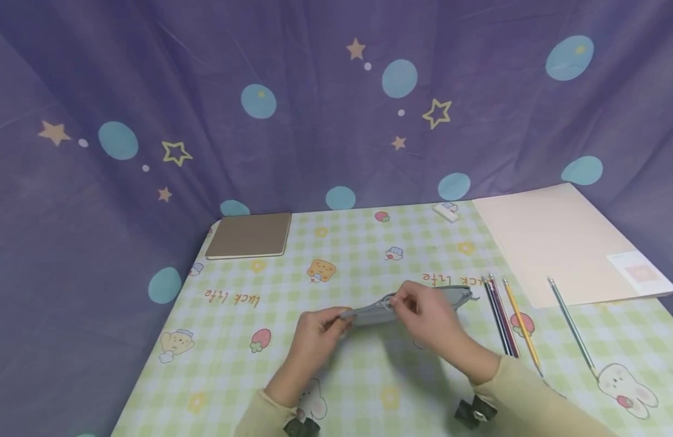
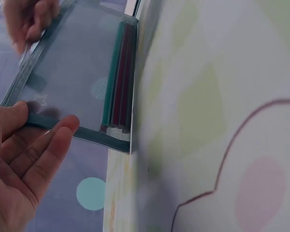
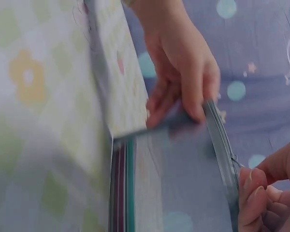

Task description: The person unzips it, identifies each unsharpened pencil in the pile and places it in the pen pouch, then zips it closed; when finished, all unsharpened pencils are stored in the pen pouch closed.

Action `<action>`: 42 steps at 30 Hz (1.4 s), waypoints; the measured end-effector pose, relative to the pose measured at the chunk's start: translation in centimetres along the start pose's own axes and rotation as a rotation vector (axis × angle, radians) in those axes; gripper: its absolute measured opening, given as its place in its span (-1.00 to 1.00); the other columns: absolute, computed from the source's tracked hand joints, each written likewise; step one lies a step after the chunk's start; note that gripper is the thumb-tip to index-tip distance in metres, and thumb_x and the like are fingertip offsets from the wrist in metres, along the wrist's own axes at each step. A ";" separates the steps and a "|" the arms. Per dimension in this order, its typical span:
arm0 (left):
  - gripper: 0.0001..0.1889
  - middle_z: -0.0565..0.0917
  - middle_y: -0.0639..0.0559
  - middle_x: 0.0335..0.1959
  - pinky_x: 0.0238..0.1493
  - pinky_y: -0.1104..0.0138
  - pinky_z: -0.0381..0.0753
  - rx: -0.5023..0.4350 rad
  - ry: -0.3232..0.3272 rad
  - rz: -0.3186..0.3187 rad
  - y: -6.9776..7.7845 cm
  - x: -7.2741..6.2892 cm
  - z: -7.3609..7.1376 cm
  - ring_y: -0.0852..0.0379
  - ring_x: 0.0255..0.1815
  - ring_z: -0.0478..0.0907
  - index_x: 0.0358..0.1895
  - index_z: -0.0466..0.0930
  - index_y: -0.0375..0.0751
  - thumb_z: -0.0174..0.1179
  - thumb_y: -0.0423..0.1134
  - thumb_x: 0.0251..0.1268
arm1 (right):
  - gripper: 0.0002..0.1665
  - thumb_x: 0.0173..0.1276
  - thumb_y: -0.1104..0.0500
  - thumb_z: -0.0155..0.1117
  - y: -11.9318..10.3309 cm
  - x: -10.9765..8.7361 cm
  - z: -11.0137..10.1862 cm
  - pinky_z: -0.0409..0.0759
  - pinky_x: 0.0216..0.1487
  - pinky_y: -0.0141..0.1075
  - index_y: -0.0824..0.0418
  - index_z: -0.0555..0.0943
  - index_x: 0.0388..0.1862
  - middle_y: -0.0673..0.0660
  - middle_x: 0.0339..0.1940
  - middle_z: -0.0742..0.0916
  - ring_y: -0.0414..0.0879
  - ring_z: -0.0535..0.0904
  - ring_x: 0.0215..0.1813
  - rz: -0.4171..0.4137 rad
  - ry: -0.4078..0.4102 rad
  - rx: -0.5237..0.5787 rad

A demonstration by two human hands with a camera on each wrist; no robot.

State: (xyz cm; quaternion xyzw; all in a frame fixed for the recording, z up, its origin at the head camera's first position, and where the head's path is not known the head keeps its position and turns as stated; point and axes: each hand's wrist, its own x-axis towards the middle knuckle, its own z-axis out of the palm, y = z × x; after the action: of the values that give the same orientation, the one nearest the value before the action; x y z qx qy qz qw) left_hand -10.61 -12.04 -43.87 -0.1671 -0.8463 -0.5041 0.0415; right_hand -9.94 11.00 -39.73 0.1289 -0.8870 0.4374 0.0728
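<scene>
A see-through zip pouch (image 1: 371, 317) with grey-teal edging stands upright just over the tablecloth, its zipper along the top. My left hand (image 1: 313, 338) pinches the top corner at the pouch's left end between thumb and fingers. Partway along the zipper, my right hand (image 1: 430, 315) pinches the zipper pull (image 3: 236, 161). Several pencils (image 2: 119, 79), green and dark red among them, lie together along the pouch's bottom, as the left wrist view shows through its side.
Right of the pouch lie dark pencils (image 1: 501, 318), a yellow pencil (image 1: 520, 321) and a teal pencil (image 1: 572, 325). Behind them are a large pale sheet (image 1: 549, 237) and a white eraser (image 1: 445, 212). A brown notebook (image 1: 250, 235) lies back left, before a purple curtain (image 1: 314, 145).
</scene>
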 end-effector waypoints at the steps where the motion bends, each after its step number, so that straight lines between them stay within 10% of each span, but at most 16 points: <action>1: -0.90 0.76 0.05 -0.41 -0.43 0.39 0.62 -0.004 0.005 -0.005 0.0 0.0 0.0 0.04 -0.41 0.71 -0.21 0.77 -0.14 0.29 -0.27 0.29 | -0.76 0.32 0.25 0.30 0.3 -0.1 -0.6 0.33 -0.60 -0.34 0.05 0.52 -0.53 -0.16 -0.71 0.50 -0.25 0.34 -0.67 0.008 0.002 -0.011; 16: -0.91 0.77 0.07 -0.35 -0.34 0.41 0.62 -0.016 0.025 -0.042 -0.9 -0.2 -0.9 0.04 -0.33 0.72 -0.23 0.77 -0.11 0.29 -0.27 0.29 | -0.68 0.51 0.01 0.11 6.2 -1.6 -9.4 0.35 -0.67 -0.28 0.18 0.55 -0.39 -0.03 -0.67 0.58 -0.12 0.45 -0.69 0.210 0.004 -0.162; 42: -0.90 0.75 0.07 -0.38 -0.48 0.45 0.50 0.069 0.007 0.007 -0.4 0.7 -0.6 0.27 -0.54 0.51 -0.25 0.77 -0.05 0.27 -0.31 0.30 | -0.63 0.53 -0.04 0.06 7.9 -2.0 -10.6 0.44 -0.68 -0.26 0.25 0.56 -0.24 0.07 -0.65 0.61 -0.08 0.49 -0.66 0.234 0.015 -0.065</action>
State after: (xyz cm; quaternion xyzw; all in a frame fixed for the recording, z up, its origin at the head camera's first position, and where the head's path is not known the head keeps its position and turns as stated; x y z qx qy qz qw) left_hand -11.43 -12.62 -43.76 -0.1665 -0.8625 -0.4751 0.0520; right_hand -10.15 24.41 -39.80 0.0190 -0.9091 0.4150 0.0320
